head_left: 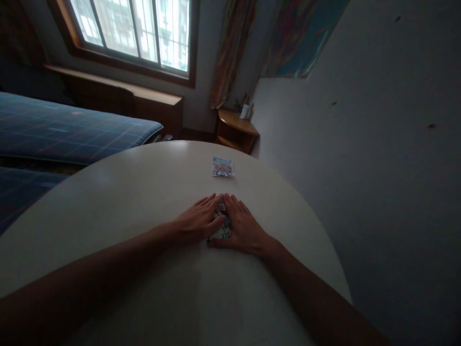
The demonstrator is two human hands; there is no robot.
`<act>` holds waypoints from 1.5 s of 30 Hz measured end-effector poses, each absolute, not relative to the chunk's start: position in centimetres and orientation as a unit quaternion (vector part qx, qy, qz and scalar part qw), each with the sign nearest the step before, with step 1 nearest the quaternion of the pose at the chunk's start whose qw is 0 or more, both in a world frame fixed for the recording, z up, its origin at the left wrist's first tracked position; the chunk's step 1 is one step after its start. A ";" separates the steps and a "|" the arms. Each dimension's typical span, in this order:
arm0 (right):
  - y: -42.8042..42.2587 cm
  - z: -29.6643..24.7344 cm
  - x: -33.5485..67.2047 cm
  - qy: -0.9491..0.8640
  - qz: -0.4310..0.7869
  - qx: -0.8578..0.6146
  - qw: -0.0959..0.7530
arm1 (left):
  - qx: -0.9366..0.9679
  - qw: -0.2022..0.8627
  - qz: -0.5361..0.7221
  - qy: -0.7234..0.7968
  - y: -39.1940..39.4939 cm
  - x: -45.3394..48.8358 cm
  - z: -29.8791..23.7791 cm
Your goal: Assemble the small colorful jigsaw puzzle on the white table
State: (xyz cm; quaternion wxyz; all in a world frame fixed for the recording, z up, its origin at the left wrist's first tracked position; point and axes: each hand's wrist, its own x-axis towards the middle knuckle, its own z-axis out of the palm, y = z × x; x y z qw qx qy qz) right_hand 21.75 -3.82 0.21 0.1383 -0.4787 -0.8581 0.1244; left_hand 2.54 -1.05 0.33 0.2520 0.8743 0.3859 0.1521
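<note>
Here we are over the round white table [126,192], and both of our hands are down flat on it, side by side, around the middle of the top. Our left hand [196,221] lies palm down with its fingers stretched out and pointing toward the far edge; our right hand [245,227] mirrors it, and the fingertips of the two meet at the front, making a little tent shape. Neither hand is curled around anything: both are spread wide and resting on a small heap of printed pieces [220,225], which shows only in the narrow gap between them, colourful and speckled. What exactly the pieces are, we cannot tell in this dim light. Beyond our fingertips, nearer the far edge of the table and well apart from the heap, lies a small printed picture card [222,167], flat and on its own. Past the left edge of the table we see a bed [72,129] with a blue checked cover, a barred window [137,29] above it, a hanging curtain [230,48], and a small wooden corner shelf [236,127] against the grey wall [378,144].
</note>
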 end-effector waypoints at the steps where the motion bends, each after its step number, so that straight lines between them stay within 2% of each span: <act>1: -3.8 0.2 21.7 -0.855 0.127 -0.482 0.147 | 0.873 0.269 0.166 0.372 -1.4 2.6 0.4; 5: -4.1 0.5 21.4 -0.854 0.142 -0.457 0.204 | 0.844 0.368 0.252 0.298 -2.6 2.8 0.8; 9: -4.8 1.2 20.5 -0.851 0.176 -0.427 0.249 | 0.736 0.405 0.387 0.379 -2.5 3.2 0.9; 15: -5.3 1.6 19.8 -0.884 0.124 -0.412 0.184 | 0.619 0.403 0.492 0.461 -0.2 3.6 1.1; 23: -4.7 1.9 19.3 -0.868 0.092 -0.430 0.230 | 0.625 0.410 0.484 0.455 -0.3 3.2 1.1; 34: -4.8 2.4 19.2 -0.825 -0.018 -0.533 0.186 | 0.666 0.409 0.446 0.436 -1.3 2.4 1.3; 37: -4.3 2.4 19.8 -0.808 0.016 -0.540 0.235 | 0.702 0.400 0.420 0.413 -1.7 2.5 1.4; 42: -3.2 3.0 21.3 -0.745 0.163 -0.521 0.383 | 0.786 0.336 0.331 0.401 -2.3 2.8 1.9; 45: -3.1 2.9 21.5 -0.756 0.233 -0.473 0.389 | 0.783 0.336 0.333 0.404 -2.3 3.0 2.0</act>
